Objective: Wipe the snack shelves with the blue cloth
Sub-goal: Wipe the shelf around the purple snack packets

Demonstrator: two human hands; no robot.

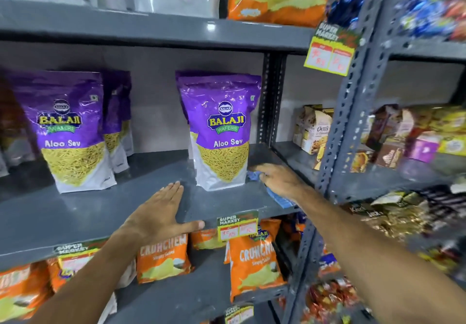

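The grey metal snack shelf (pixel 100 205) runs across the middle of the view. My right hand (pixel 280 179) presses the blue cloth (pixel 277 198) flat on the shelf's right end, beside a purple Aloo Sev bag (pixel 222 132); most of the cloth is hidden under the hand. My left hand (pixel 158 212) lies flat, fingers together, on the shelf's front edge with the thumb along the lip, and holds nothing. A second purple Aloo Sev bag (pixel 68 132) stands to the left, with more bags behind it.
Orange chip bags (pixel 254 263) fill the shelf below. A yellow price tag (pixel 238 225) hangs on the front lip. A perforated grey upright (pixel 350 111) divides off a right-hand rack of boxes and packets (pixel 315 129). An upper shelf (pixel 151 28) holds white and orange bags.
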